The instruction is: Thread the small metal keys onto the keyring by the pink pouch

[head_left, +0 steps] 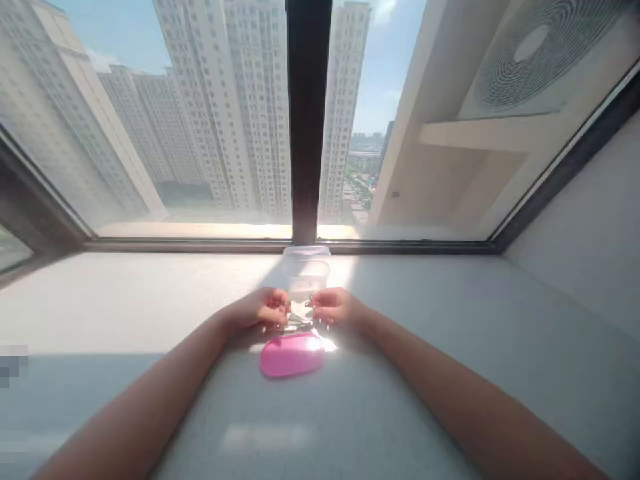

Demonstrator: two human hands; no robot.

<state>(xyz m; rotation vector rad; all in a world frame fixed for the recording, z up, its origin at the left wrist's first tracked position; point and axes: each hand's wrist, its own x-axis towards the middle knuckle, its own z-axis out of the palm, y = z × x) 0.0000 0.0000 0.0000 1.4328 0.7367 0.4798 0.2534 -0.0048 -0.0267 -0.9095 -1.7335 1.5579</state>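
Observation:
My left hand (261, 310) and my right hand (336, 307) meet low in the middle of the view, fingertips close together. Between them lies a small shiny metal tool (299, 323), probably a nail clipper, and glare hides its exact shape. My left fingers grip its left end. My right fingertips pinch a small metal piece (310, 301) at its upper right. Just below my hands lies a glossy pink oval case (292, 355), not touching them. Behind my hands stands a clear plastic container (306, 273) with a translucent lid.
Everything rests on a pale speckled stone windowsill (430, 313), with a sunlit patch around the case. The sill ends at a dark window frame (400, 247) with a central post (307, 133). Beyond the glass are high-rise buildings and an outdoor air-conditioning unit (535, 60).

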